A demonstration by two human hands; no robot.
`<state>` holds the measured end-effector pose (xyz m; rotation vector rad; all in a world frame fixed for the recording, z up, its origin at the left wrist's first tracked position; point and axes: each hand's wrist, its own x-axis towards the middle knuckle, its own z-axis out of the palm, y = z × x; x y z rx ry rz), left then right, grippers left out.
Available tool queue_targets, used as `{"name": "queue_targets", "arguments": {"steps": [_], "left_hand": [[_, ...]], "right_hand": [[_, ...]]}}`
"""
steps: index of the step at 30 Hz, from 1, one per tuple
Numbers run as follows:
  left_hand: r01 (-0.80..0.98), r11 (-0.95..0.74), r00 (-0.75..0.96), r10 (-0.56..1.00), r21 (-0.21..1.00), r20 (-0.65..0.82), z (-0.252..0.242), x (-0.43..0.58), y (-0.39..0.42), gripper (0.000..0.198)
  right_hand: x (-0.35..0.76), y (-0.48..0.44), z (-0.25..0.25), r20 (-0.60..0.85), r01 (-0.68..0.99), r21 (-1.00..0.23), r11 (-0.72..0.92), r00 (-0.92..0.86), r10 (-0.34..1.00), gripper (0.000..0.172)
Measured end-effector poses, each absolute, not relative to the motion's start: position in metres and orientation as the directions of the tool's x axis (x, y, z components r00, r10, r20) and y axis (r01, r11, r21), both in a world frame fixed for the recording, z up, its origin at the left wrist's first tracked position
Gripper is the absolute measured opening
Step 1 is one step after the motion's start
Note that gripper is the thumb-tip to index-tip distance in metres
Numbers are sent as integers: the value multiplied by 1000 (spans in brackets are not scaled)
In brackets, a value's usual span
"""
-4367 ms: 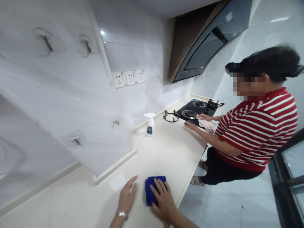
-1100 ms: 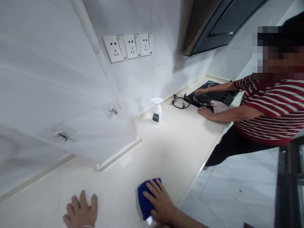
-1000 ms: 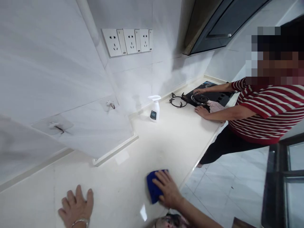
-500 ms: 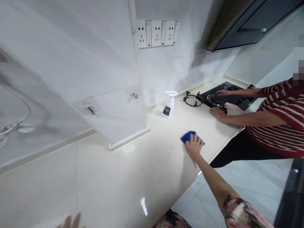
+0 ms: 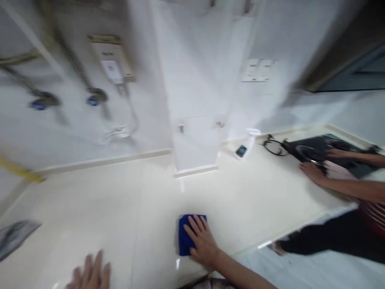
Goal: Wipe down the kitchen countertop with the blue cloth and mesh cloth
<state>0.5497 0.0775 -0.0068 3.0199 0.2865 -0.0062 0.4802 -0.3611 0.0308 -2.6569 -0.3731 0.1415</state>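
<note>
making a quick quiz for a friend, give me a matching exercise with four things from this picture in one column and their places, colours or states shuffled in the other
Things:
1. blue cloth
2. spray bottle
3. left hand
4. pink cloth

Descriptions:
A. white, with a dark label
B. by the stove, near a co-worker's hand
C. under the right hand, on the counter
D. at the picture's bottom edge, partly out of view

Pairs: 1-C; 2-A; 3-D; 4-B
</note>
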Motion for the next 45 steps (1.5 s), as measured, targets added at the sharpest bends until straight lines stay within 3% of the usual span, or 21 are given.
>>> {"name": "queue_targets", "arguments": {"steps": [2,4,9,14,19,25,32,39,45], "left_hand": [[120,-982,991,110,143,-76,5,537,82,76],[106,-982,989,86,158,-124,17,524,99,72],[365,-920,930,354,143,-96,27,461,171,70],[652,-746,756,654,139,-36,23,418,203,73],[696,-699,699,712,163,72,20,419,182,66],[684,-691,686,718,234,115,12,415,178,63],[662,-686,697,711,300,89,7,407,176,61],[626,-691,714,694,361,93,6,406,175,58],[524,-723,784,616,450,76,5,399,138,54]], "right_hand": [[465,-382,23,-29,347,-406,-845,919,392,90],[461,-414,12,37,385,-316,-867,918,394,90],[476,-468,-14,241,267,-113,-957,942,234,73],[526,-417,-20,345,-72,-52,-996,935,-86,66],[601,-313,-5,330,-111,-15,-994,938,-109,65],[659,-169,12,218,68,-24,-997,974,61,65],[620,-31,11,119,498,-175,-849,867,484,75],[537,-33,15,75,801,-322,-504,552,830,91],[515,-70,15,133,858,-338,-387,451,882,93]]}}
